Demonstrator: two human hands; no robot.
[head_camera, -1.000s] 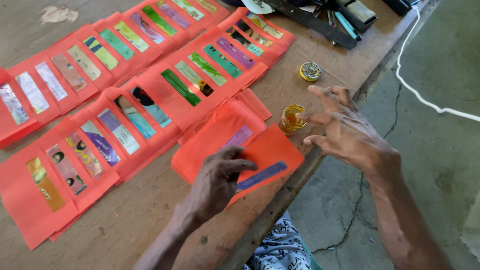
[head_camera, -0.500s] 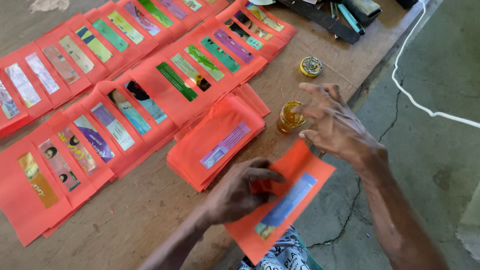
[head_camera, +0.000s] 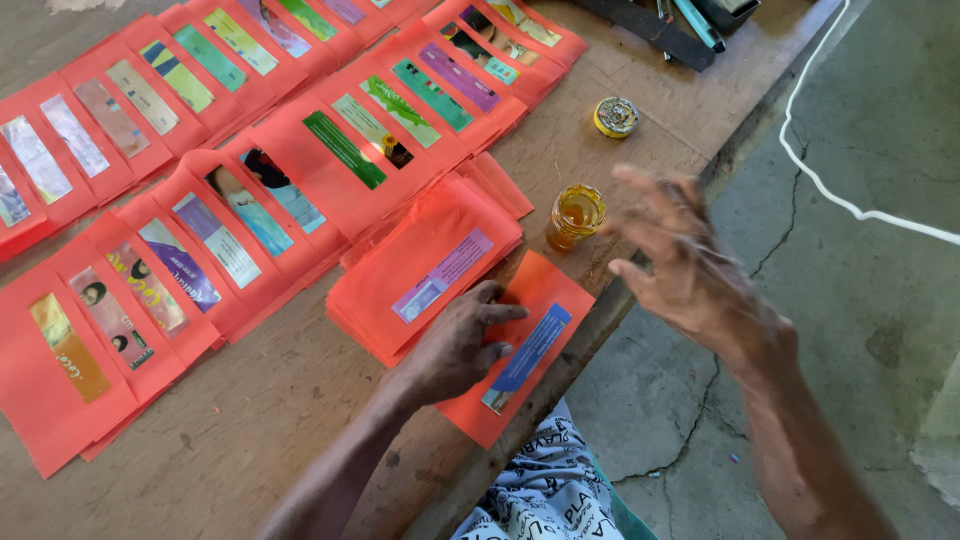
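Fingers of left hand flat, spread, pressing down on orange envelope at near edge of surface, not gripping. Right hand hovering, fingers splayed, holding nothing, just beside small glass jar. Stack of orange envelopes touching left. Yellow lid further back.

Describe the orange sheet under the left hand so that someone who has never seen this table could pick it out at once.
Start at the stack of orange sheets near the table's near edge. Just right of it, one single orange sheet lies alone at that edge, pressed down by the left hand. Unlike its neighbours, it lies askew, and its strip is blue.
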